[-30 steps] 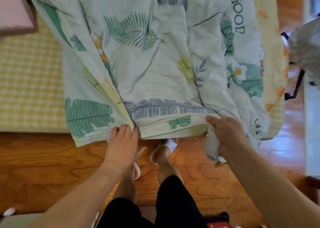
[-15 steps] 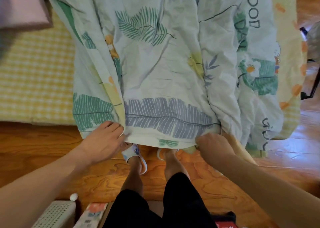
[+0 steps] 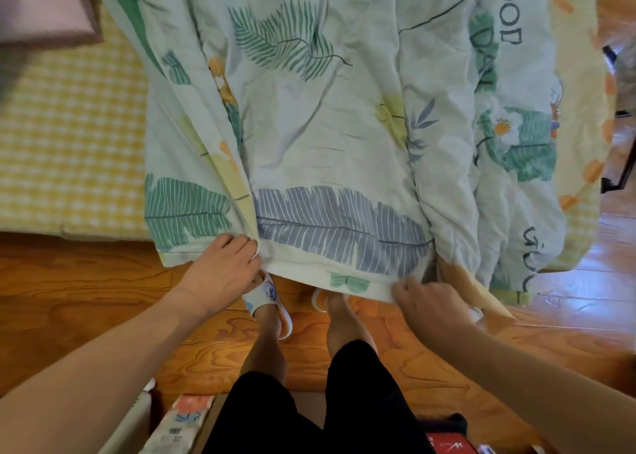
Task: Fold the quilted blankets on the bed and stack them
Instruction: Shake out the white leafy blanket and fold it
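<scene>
A leaf-print blanket (image 3: 309, 116) on the bed (image 3: 69, 126) is gripped at its near hem by the left hand (image 3: 223, 271) and pinched by the right hand (image 3: 430, 302).

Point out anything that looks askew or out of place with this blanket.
The leaf-print blanket lies crooked. Its right side is bunched into deep wrinkled folds, and its near edge hangs off the bed over the floor, where the left hand and right hand grip it.
</scene>
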